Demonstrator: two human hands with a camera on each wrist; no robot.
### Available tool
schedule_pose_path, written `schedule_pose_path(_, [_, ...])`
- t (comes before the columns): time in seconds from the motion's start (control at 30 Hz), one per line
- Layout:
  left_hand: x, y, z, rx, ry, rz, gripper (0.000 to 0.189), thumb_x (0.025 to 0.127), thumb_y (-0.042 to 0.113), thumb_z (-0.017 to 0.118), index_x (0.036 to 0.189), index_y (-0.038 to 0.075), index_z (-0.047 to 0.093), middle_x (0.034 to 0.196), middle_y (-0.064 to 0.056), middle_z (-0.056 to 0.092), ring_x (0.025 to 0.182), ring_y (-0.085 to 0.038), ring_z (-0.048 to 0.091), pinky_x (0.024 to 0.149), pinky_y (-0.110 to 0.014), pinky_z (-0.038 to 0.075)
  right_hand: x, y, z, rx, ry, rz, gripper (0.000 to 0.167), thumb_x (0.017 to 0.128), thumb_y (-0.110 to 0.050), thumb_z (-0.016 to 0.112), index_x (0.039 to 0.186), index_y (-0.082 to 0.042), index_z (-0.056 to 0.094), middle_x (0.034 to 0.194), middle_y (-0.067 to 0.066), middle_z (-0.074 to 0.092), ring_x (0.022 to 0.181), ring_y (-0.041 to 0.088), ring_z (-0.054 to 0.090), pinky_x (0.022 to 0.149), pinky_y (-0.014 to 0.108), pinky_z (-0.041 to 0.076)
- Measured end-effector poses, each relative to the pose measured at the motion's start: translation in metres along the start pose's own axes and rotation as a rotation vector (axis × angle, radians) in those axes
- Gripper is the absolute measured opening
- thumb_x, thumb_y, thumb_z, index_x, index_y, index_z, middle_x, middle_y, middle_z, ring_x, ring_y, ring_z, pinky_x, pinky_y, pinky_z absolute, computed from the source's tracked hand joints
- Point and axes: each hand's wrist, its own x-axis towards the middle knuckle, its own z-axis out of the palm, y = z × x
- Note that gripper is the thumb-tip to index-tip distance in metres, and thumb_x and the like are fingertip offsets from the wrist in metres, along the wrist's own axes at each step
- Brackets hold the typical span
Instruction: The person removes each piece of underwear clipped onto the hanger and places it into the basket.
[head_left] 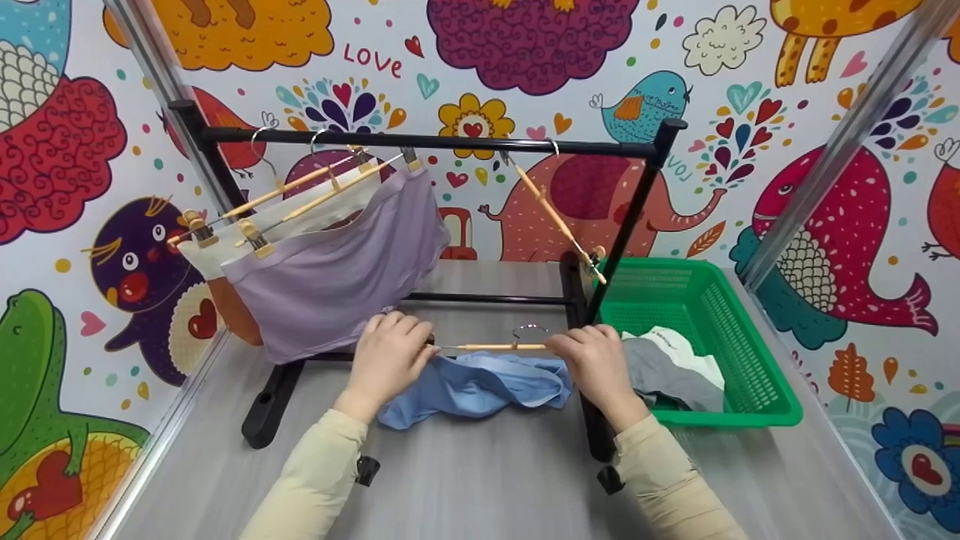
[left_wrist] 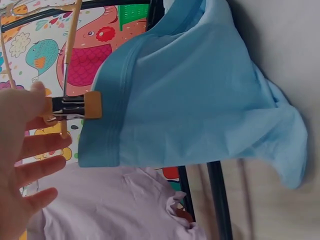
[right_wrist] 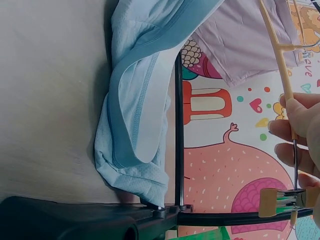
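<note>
Low in front of the rack, a wooden clip hanger (head_left: 487,346) spans between both hands, its hook upward. My left hand (head_left: 390,352) pinches the left clip (left_wrist: 75,106) between thumb and forefinger, other fingers spread. That clip bites the waistband edge of light blue underpants (left_wrist: 190,100). My right hand (head_left: 596,367) holds the hanger's bar near its right end, thumb and fingers around the wood. Beside those fingers, the right clip (right_wrist: 282,201) has no cloth in it. The underpants' other side droops onto the table, waistband gaping in the right wrist view.
A black rack (head_left: 450,141) carries lilac underpants (head_left: 337,262) and a white garment on hangers at left, plus a tilted bare hanger (head_left: 551,210) at right. A green basket (head_left: 765,360) at right contains grey and white clothes (head_left: 671,375). Patterned walls enclose the table.
</note>
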Motion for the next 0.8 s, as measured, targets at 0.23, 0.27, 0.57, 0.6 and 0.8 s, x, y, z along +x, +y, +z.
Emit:
schedule_pose_path(0.23, [-0.005, 0.001, 0.010, 0.002, 0.009, 0.062, 0.022, 0.087, 0.021, 0.074, 0.101, 0.007, 0.067, 0.092, -0.006, 0.069, 0.089, -0.028, 0.060, 0.085, -0.045, 0.045, -0.003, 0.001, 0.000, 0.020, 0.016, -0.014, 0.020, 0.079, -0.003, 0.080, 0.092, -0.018, 0.077, 0.083, -0.002, 0.072, 0.074, 0.022, 0.064, 0.078, 0.047, 0.045])
schedule_pose_path(0.27, [-0.006, 0.001, 0.011, 0.006, 0.016, 0.075, 0.021, 0.088, 0.021, 0.073, 0.102, 0.006, 0.067, 0.092, -0.006, 0.069, 0.089, -0.027, 0.060, 0.084, -0.044, 0.045, -0.004, 0.001, 0.000, 0.020, 0.022, -0.018, 0.020, 0.078, -0.003, 0.080, 0.092, -0.018, 0.077, 0.083, -0.002, 0.072, 0.074, 0.022, 0.064, 0.078, 0.047, 0.045])
schedule_pose_path(0.57, [-0.006, 0.004, 0.017, 0.027, 0.082, 0.125, 0.016, 0.085, 0.017, 0.072, 0.089, 0.006, 0.061, 0.082, -0.006, 0.063, 0.080, -0.027, 0.058, 0.078, -0.042, 0.047, -0.006, 0.003, 0.002, 0.010, 0.047, -0.047, 0.017, 0.080, -0.005, 0.079, 0.090, -0.018, 0.076, 0.082, -0.002, 0.072, 0.074, 0.022, 0.065, 0.076, 0.047, 0.046])
schedule_pose_path(0.6, [-0.006, 0.005, 0.017, 0.027, 0.088, 0.122, 0.017, 0.084, 0.016, 0.074, 0.089, 0.006, 0.061, 0.082, -0.006, 0.063, 0.079, -0.027, 0.058, 0.078, -0.042, 0.047, -0.006, 0.004, 0.003, 0.011, 0.048, -0.048, 0.017, 0.080, -0.005, 0.079, 0.090, -0.018, 0.076, 0.082, -0.002, 0.072, 0.074, 0.022, 0.065, 0.076, 0.047, 0.046])
schedule_pose_path(0.8, [-0.005, 0.008, 0.017, 0.052, 0.126, 0.097, 0.020, 0.080, 0.015, 0.078, 0.091, 0.005, 0.064, 0.084, -0.007, 0.065, 0.080, -0.028, 0.059, 0.072, -0.042, 0.046, -0.005, 0.004, 0.003, 0.016, 0.042, -0.042, 0.017, 0.080, -0.006, 0.080, 0.092, -0.018, 0.076, 0.082, -0.001, 0.071, 0.074, 0.022, 0.064, 0.077, 0.047, 0.046])
